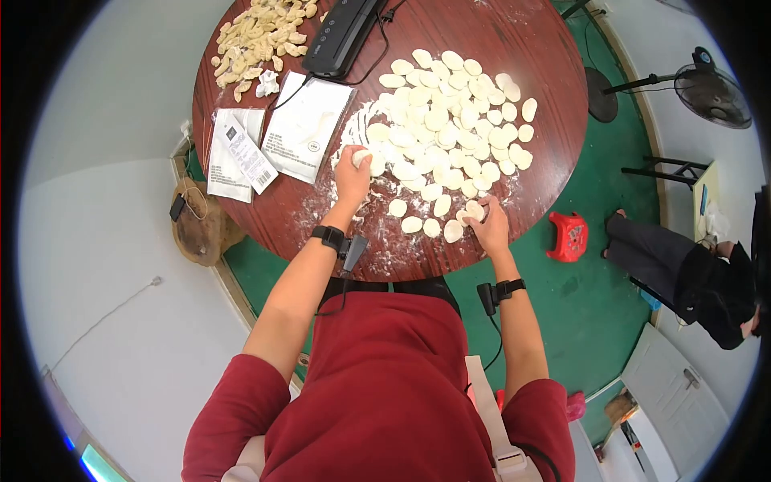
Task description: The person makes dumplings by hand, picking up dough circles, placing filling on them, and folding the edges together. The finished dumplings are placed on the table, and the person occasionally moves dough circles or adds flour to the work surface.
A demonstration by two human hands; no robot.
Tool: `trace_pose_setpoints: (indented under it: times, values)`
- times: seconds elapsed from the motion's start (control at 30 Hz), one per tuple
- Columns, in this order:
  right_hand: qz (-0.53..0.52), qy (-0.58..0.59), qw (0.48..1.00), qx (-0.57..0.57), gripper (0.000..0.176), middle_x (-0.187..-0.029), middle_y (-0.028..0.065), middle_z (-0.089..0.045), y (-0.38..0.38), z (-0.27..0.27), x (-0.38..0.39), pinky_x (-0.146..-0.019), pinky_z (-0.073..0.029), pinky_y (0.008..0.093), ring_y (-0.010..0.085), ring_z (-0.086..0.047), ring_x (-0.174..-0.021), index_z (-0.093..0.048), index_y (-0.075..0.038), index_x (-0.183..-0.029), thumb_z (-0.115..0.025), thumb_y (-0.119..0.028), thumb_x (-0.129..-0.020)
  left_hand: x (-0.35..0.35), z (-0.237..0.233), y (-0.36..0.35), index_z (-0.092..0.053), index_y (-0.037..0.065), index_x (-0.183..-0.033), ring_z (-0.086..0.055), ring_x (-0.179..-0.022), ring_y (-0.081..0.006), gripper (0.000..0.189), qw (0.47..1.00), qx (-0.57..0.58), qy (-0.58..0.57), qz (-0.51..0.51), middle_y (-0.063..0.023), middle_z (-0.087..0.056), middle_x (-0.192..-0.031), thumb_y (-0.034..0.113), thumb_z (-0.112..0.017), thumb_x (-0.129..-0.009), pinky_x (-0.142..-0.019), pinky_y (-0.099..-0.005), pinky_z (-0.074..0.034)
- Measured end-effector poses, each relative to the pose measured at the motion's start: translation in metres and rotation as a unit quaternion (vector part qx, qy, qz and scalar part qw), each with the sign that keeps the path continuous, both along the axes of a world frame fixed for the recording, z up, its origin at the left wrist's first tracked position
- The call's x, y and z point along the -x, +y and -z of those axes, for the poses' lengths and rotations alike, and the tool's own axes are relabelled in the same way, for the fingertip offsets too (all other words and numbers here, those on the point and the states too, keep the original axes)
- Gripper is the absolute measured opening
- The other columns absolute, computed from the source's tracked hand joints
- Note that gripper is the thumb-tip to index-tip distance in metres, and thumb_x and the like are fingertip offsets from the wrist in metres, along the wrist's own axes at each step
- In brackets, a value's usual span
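Note:
Many flat pale dough rounds [434, 120] lie spread and overlapping on a round dark red table [546, 48], with white flour around them. My left hand [352, 177] is at the left edge of the rounds, its fingers curled round a pale dough piece [363, 159]. At the lower right of the rounds, my right hand [491, 228] pinches a dough round [475, 211] between thumb and fingers. Other loose rounds lie just left of that hand, near the table's front edge.
Shaped dough pieces [261, 36] lie at the back left, near a black appliance [341, 40] with a cable. Printed packets [305, 128] sit left of my left hand. Off the table are a red stool [569, 238], a fan [711, 95] and a person in dark clothes [699, 273].

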State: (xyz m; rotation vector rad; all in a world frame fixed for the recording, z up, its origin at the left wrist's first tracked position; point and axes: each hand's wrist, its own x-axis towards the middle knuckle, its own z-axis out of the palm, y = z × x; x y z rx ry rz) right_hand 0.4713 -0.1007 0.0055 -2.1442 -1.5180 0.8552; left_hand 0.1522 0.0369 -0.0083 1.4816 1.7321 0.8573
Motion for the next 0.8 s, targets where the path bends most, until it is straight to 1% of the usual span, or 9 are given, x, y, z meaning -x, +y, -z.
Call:
trace_pose_setpoints:
  times: [0.07,0.13,0.2,0.27,0.33,0.47,0.53,0.67,0.8]
  values:
    - [0.001,-0.004,1.0,0.002,0.055,-0.089,0.0154,-0.063,-0.001,0.001,-0.001,-0.076,-0.05,0.0442,0.0345,-0.064,-0.083,-0.057,-0.005,-0.111,-0.092,-0.016,-0.07,-0.003,-0.014,0.013,-0.059,-0.001,-0.114,-0.068,-0.08,-0.0194,0.023,0.983,0.105,-0.151,-0.028,-0.0138,-0.066,-0.107,0.009,-0.067,-0.096,-0.068,-0.0303,-0.057]
    - [0.004,0.014,1.0,-0.011,0.054,-0.09,0.0158,-0.063,-0.001,-0.002,-0.001,-0.079,-0.049,0.0478,0.0382,-0.062,-0.088,-0.056,-0.006,-0.116,-0.088,-0.014,-0.073,0.001,0.021,0.02,-0.058,-0.002,-0.116,-0.07,-0.075,-0.0172,0.024,0.982,0.031,-0.181,-0.033,-0.0145,-0.066,-0.108,0.009,-0.067,-0.097,-0.058,-0.0266,-0.057]
    - [0.014,0.013,0.999,-0.028,0.049,-0.09,0.0152,-0.063,-0.001,0.003,-0.001,-0.078,-0.05,0.0452,0.0357,-0.063,-0.086,-0.059,-0.005,-0.113,-0.088,-0.015,-0.074,0.007,0.036,0.023,-0.06,0.001,-0.113,-0.069,-0.094,-0.0349,0.031,0.998,0.055,-0.031,-0.025,-0.0211,-0.068,-0.104,0.014,-0.074,-0.089,-0.082,-0.0452,-0.053]
    - [0.026,0.013,0.999,-0.045,0.044,-0.09,0.0146,-0.064,-0.001,0.009,-0.004,-0.078,-0.051,0.0426,0.0331,-0.064,-0.084,-0.062,-0.005,-0.109,-0.088,-0.016,-0.076,0.004,0.006,0.018,-0.06,0.001,-0.11,-0.065,-0.097,-0.0375,0.031,0.996,0.082,0.011,-0.023,-0.0201,-0.066,-0.103,0.013,-0.076,-0.086,-0.085,-0.0473,-0.051]
    - [0.033,-0.008,0.999,-0.04,0.031,-0.092,0.0134,-0.065,-0.001,0.014,-0.01,-0.079,-0.052,0.0409,0.0323,-0.064,-0.086,-0.066,-0.003,-0.1,-0.085,-0.015,-0.079,-0.004,-0.019,0.004,-0.06,0.002,-0.109,-0.061,-0.101,-0.0401,0.031,0.986,-0.037,0.161,-0.013,-0.0195,-0.062,-0.105,0.012,-0.076,-0.084,-0.088,-0.0489,-0.049]
    - [0.008,-0.055,0.997,-0.059,0.022,-0.096,0.013,-0.065,0.0,0.008,-0.016,-0.08,-0.052,0.0392,0.0318,-0.065,-0.089,-0.067,-0.003,-0.092,-0.083,-0.013,-0.08,-0.007,-0.034,-0.027,-0.061,0.004,-0.112,-0.058,-0.104,-0.0404,0.034,0.98,-0.042,0.171,0.09,-0.0188,-0.057,-0.11,0.011,-0.076,-0.082,-0.088,-0.0492,-0.048]
    - [-0.023,0.094,0.995,-0.031,0.022,-0.096,0.0127,-0.064,0.002,-0.01,-0.009,-0.079,-0.051,0.0398,0.0312,-0.063,-0.09,-0.065,-0.002,-0.089,-0.083,-0.01,-0.079,-0.007,-0.025,-0.047,-0.06,0.006,-0.114,-0.057,-0.107,-0.0406,0.04,0.956,0.026,0.088,0.28,-0.0189,-0.054,-0.115,0.01,-0.079,-0.079,-0.089,-0.048,-0.05]
    - [-0.114,0.108,0.984,-0.083,0.023,-0.102,0.015,-0.063,-0.004,-0.007,0.004,-0.083,-0.05,0.045,0.0362,-0.06,-0.098,-0.065,-0.002,-0.093,-0.082,-0.007,-0.078,-0.026,-0.031,-0.084,-0.06,0.008,-0.114,-0.056,-0.111,-0.0393,0.045,0.944,0.037,0.132,0.299,-0.0171,-0.055,-0.115,0.011,-0.083,-0.075,-0.091,-0.0472,-0.051]
    - [-0.141,0.012,0.989,-0.052,0.026,-0.1,0.0153,-0.062,-0.003,-0.003,0.012,-0.08,-0.049,0.0452,0.0376,-0.06,-0.095,-0.063,-0.003,-0.093,-0.082,-0.006,-0.075,-0.03,-0.022,-0.097,-0.06,0.011,-0.11,-0.056,-0.109,-0.0398,0.045,0.944,0.061,0.137,0.295,-0.0152,-0.057,-0.11,0.012,-0.085,-0.074,-0.087,-0.0492,-0.05]
